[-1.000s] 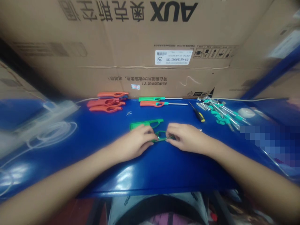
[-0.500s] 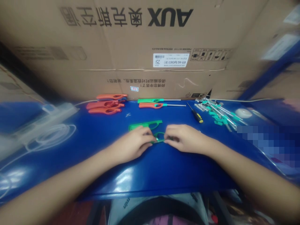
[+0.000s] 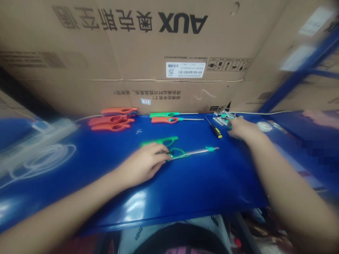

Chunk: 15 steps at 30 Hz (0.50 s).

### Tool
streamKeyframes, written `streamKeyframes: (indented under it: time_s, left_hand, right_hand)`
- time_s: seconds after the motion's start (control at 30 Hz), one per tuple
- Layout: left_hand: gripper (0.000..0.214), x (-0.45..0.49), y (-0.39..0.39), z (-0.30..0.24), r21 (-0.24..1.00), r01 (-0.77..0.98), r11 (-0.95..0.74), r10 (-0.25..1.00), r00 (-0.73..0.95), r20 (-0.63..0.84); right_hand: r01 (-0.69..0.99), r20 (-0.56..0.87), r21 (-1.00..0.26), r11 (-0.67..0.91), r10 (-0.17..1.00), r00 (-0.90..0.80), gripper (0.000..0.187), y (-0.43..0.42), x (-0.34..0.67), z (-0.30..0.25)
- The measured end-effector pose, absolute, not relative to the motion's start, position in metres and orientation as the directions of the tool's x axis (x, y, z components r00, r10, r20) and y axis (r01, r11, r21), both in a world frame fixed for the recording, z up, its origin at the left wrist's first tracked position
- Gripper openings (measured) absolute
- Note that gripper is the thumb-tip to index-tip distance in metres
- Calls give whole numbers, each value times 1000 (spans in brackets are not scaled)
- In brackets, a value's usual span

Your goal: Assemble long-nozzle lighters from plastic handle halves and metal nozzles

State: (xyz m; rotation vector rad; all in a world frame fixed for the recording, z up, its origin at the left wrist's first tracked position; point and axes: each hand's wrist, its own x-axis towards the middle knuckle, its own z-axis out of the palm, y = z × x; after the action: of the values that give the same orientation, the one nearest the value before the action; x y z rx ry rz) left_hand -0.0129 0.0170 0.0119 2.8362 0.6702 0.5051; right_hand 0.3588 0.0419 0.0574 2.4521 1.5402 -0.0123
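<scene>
Blue tabletop [image 3: 201, 187], left hand [image 3: 145, 160] curled and pinching the near green handle with metal tube [image 3: 196, 152], which points rightward, second green handle [image 3: 160, 140] just behind, right hand [image 3: 243, 129] bent over metal-and-teal parts [image 3: 221, 120], its grip hidden, screwdriver [image 3: 215, 129] beside, cardboard [image 3: 127, 63] at back

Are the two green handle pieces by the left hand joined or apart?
Apart: blue tabletop shows between the loops of the rear piece and front piece. The left hand partly hides the latter.
</scene>
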Motion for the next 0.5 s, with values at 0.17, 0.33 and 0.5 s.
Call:
streamKeyframes:
  time_s: [0.17,0.33,0.5]
  left_hand:
    - [21,-10,16,14,271,383,-883,456,836,306]
    - [17,-7,16,13,276,370,-887,452,821,349]
    - [16,-7,14,15,278,360,-891,446,813,374]
  right_hand:
    - [881,-142,174,-439,875,464,32,46,362,55]
    - [883,-80,143,-448,884,461,43,47,366,53]
    - [871,-48,107,-479,873,485,28,52,375,47]
